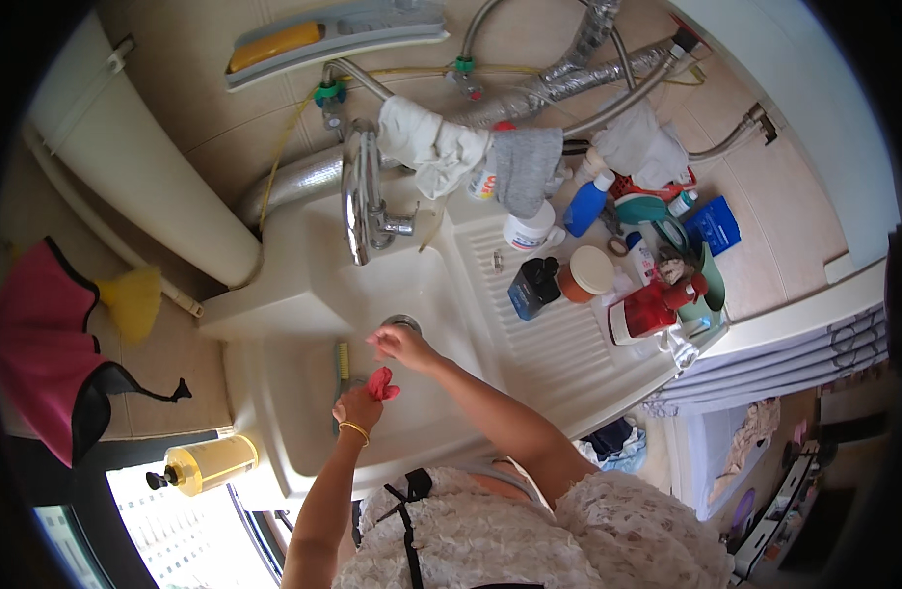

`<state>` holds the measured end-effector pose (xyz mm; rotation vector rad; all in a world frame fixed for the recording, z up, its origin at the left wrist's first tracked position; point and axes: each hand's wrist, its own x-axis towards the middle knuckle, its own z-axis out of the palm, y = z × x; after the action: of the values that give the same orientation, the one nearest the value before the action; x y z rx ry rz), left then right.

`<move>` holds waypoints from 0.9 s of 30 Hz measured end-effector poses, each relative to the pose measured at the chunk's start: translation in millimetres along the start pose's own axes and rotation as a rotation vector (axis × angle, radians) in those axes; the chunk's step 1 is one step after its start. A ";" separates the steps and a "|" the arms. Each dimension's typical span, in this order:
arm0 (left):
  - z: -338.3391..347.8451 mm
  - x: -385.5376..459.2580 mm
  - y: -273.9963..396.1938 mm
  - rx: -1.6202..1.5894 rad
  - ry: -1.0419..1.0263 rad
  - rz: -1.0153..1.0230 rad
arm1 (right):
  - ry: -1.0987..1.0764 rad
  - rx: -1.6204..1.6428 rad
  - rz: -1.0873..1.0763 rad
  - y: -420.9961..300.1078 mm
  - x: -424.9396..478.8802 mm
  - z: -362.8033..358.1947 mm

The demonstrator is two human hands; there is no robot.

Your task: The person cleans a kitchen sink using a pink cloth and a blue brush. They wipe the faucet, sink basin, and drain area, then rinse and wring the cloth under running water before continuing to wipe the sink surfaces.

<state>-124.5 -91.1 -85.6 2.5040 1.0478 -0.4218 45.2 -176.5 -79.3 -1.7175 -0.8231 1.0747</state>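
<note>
A wet-looking, crumpled red cloth [382, 384] sticks out of my left hand [357, 409], which is closed around it over the white sink basin [436, 412]. Above and to the right of it, near the metal drain [403, 322], hovers my right hand [399, 346]. Its fingers are loosely bent and apart, and nothing shows in them. A scrub brush [341, 364] with yellow-green bristles lies in the basin, partly hidden behind my left hand. The chrome faucet [359, 199] stands at the back of the sink; whether water runs is not visible.
On the ribbed drainboard [539, 346] stand a dark bottle [533, 287], a lidded brown jar [587, 274], a red pump bottle [646, 313] and a white tub [530, 227]. A yellow pump bottle [214, 464] is at the left edge. Cloths [432, 147] hang behind the sink.
</note>
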 end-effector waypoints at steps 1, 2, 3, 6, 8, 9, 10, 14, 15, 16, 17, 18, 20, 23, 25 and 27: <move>1.0 0.5 3.2 0.000 -0.022 -0.021 | 0.058 -0.590 0.029 31.4 -6.7 -0.5; 6.6 -1.3 -4.6 0.001 -0.042 -0.073 | 0.115 -0.593 -0.015 40.1 -20.8 9.0; 7.1 -1.1 -13.4 0.008 -0.057 -0.117 | 0.183 -0.590 -0.061 45.9 -36.4 16.5; 10.0 -8.4 -24.3 -0.049 -0.155 -0.103 | 0.527 -0.533 -0.212 26.3 -62.1 2.1; 28.2 -12.9 -30.8 -0.029 -0.142 -0.133 | 0.946 -0.388 -0.304 -5.8 -83.8 -11.3; 34.7 -16.2 -32.3 -0.032 -0.160 -0.134 | 1.100 -0.422 -0.261 -13.4 -99.4 -23.8; 39.4 -17.3 -27.3 -0.036 -0.178 -0.113 | 1.204 -0.134 -0.347 -5.3 -108.1 -40.7; 46.1 -22.3 -16.5 -0.040 -0.247 -0.104 | 1.503 -0.935 -0.325 -33.8 -145.5 -94.5; 50.5 -21.6 -14.8 -0.021 -0.244 -0.091 | 1.528 -0.945 -0.284 -36.9 -147.8 -102.4; 55.2 -22.2 -14.2 0.001 -0.241 -0.079 | 1.434 -0.850 -0.281 -40.8 -146.6 -109.0; 58.7 -20.5 -15.3 0.023 -0.238 -0.069 | 1.336 -0.757 -0.276 -45.4 -144.9 -113.9; 55.9 -18.8 -11.0 0.008 -0.252 -0.047 | 1.247 -0.673 -0.260 -47.1 -146.7 -120.8; 41.2 -20.5 5.1 -0.009 -0.284 0.025 | 1.343 -0.761 -0.061 2.6 -138.0 -137.8; 37.1 -26.2 7.9 -0.047 -0.304 0.088 | 1.355 -0.659 -0.038 24.7 -116.2 -145.5; 48.3 -28.5 2.2 -0.060 -0.301 0.088 | 1.241 -0.591 -0.157 0.9 -104.1 -133.7; 52.1 -29.4 1.4 -0.055 -0.302 0.099 | 1.006 -0.450 -0.395 -41.4 -89.7 -108.4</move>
<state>-149.7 -134.0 -118.8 2.3374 0.8031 -0.7051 106.4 -277.5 7.8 -2.0150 -0.6925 -0.3034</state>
